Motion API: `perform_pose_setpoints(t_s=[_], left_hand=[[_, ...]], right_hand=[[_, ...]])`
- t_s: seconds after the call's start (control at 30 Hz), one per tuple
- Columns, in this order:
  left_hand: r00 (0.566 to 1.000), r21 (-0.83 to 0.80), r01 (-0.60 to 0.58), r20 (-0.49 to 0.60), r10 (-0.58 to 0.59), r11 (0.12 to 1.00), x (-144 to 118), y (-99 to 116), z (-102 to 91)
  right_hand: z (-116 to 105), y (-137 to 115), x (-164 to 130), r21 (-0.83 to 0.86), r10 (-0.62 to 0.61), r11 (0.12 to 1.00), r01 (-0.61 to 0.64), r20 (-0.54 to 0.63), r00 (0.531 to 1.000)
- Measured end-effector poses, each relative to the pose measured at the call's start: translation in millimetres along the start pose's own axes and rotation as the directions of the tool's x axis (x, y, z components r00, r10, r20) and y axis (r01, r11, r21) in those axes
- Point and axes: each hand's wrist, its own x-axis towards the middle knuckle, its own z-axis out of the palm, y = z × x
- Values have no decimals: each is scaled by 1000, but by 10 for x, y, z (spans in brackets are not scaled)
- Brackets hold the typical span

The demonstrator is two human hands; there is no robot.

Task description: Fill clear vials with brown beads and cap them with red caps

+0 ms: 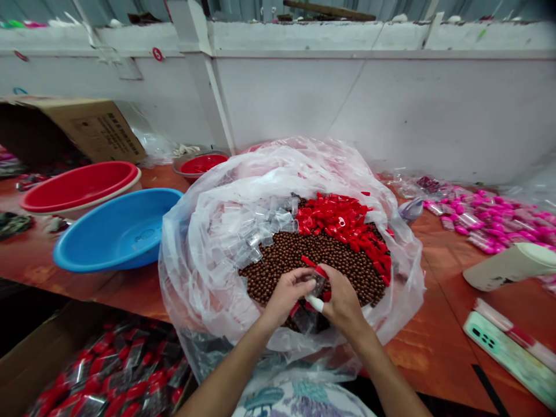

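Note:
My left hand [282, 295] and my right hand [344, 300] meet over a large clear plastic bag [197, 249], fingers closed around one small clear plastic container [319, 282] with a red cap. A white covering wraps one finger of my right hand. Below my hands lies a bed of small round brown balls [304, 246]. Empty clear containers [260, 223] are heaped at its left, and loose red caps [332, 214] at the back and right. My fingers partly hide the held container, so its contents are unclear.
A blue basin [125, 231] and a red basin [82, 188] stand left. Below them, a carton holds capped red containers [125, 370]. Pink-capped containers [490, 217], a pale cup [508, 266] and a phone [508, 359] lie right. A white wall [369, 110] rises behind.

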Motion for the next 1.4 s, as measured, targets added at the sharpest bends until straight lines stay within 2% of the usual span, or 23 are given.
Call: perform_pose_setpoints(t_s=[0.1, 0.17, 0.27, 0.37, 0.43, 0.5, 0.57, 0.63, 0.77, 0.93, 1.03, 1.1, 1.13, 1.2, 1.23, 1.3, 1.37, 1.4], left_hand=[[985, -179, 174, 17, -173, 968, 18, 22, 24], [968, -280, 246, 33, -247, 928, 34, 39, 45], [956, -360, 294, 116, -271, 885, 44, 40, 82], [945, -347, 324, 173, -279, 880, 36, 5, 110], [953, -322, 300, 132, -271, 898, 28, -24, 116], [957, -303, 289, 92, -274, 908, 23, -48, 109], [954, -292, 299, 86, -287, 908, 23, -65, 94], [954, -273, 300, 88, -287, 914, 27, -83, 81], [971, -210, 240, 34, -238, 948, 23, -131, 99], [988, -157, 140, -50, -149, 978, -47, -189, 170], [994, -13, 104, -38, -105, 994, -59, -167, 144], [998, 216, -14, -62, 28, 976, -34, -87, 45], [987, 367, -97, -83, 136, 925, -19, -25, -35], [922, 681, -188, -126, 366, 707, 6, 125, -247], [883, 812, -149, -148, 446, 565, 15, 201, -371], [830, 958, 61, -204, 519, 279, 30, 324, -624], [847, 977, 214, -194, 495, 17, 56, 388, -846], [865, 965, 247, -178, 468, -91, 73, 399, -932]], right_hand=[[-15, -42, -2, -33, -50, 998, 50, -17, 999], [-23, -87, -6, -53, -96, 994, 95, -20, 995], [-14, -141, -26, -70, -129, 989, 128, -9, 992], [17, -147, -60, -70, -143, 987, 147, 55, 988], [40, -131, -84, -71, -125, 989, 129, 55, 991], [55, -116, -102, -66, -92, 994, 92, 4, 996], [52, -116, -101, -57, -68, 996, 66, -35, 997], [27, -133, -81, -63, -70, 996, 69, -19, 997], [-37, -177, -15, -112, -126, 985, 130, 45, 991], [-27, -174, -2, -132, -247, 959, 252, 52, 968], [-2, -144, -14, -145, -254, 956, 257, 40, 967], [-3, -101, -17, -168, -219, 960, 224, 53, 974], [-10, -70, -22, -179, -194, 963, 202, 60, 979], [-36, 14, -47, -193, -148, 968, 161, 83, 986], [-54, 64, -71, -200, -130, 969, 148, 101, 986], [-91, 170, -133, -218, -107, 966, 140, 157, 982], [-124, 266, -185, -236, -102, 960, 152, 211, 972], [-138, 304, -194, -240, -104, 957, 161, 235, 967]])
